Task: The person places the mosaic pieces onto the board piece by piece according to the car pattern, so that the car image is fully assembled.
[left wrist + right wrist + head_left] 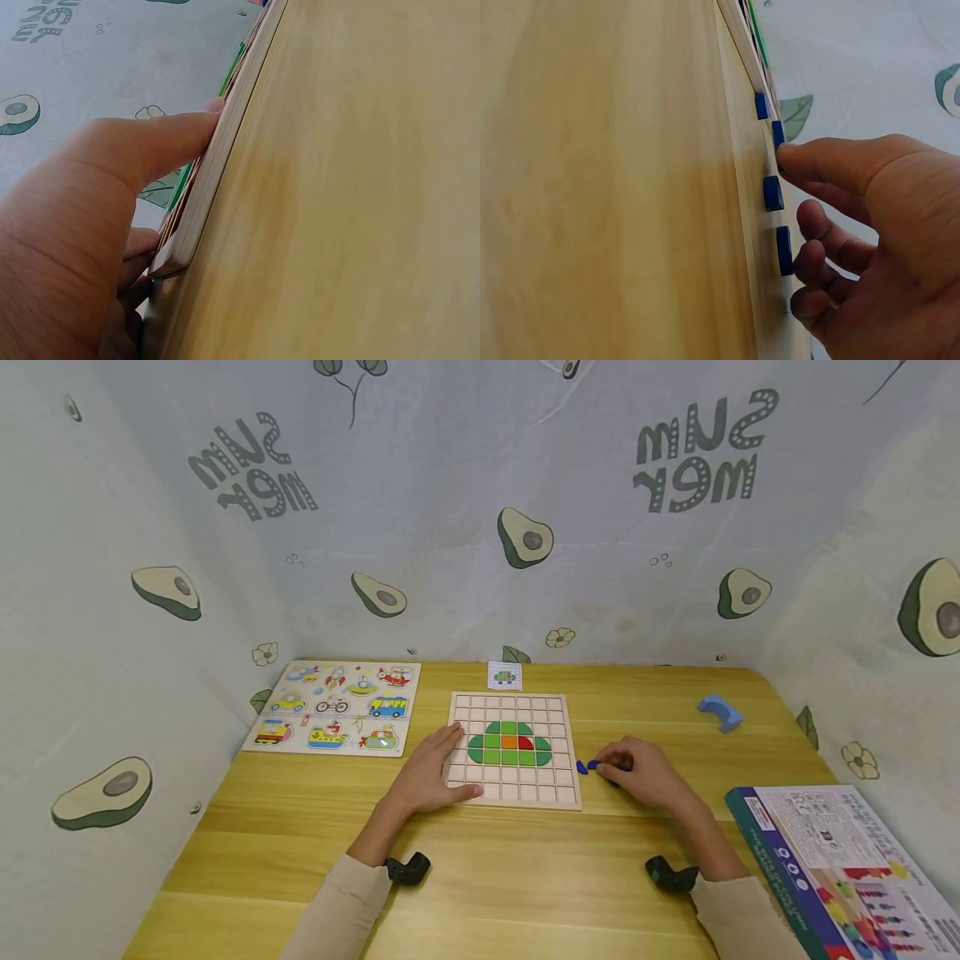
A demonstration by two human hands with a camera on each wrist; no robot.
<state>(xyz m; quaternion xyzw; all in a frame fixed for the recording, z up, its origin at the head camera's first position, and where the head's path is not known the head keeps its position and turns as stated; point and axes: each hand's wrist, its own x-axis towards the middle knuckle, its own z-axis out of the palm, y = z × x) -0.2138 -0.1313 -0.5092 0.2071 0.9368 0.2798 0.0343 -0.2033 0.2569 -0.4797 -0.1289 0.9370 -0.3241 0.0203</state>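
A wooden grid board lies mid-table, bearing green, orange and red pieces grouped in a car-like shape. My left hand rests on its left side, fingers stretched along the left edge and thumb on the front border. In the left wrist view, that thumb lies across the board's rim. To the right of the board, my right hand pinches a small blue piece between thumb and index finger. Several other blue pieces lie beside and under this hand; its remaining fingers are curled.
A small pattern card lies behind the board. The vehicle puzzle board is at the back left. At the right are a blue arch block and a printed box. A patterned cloth surrounds the table.
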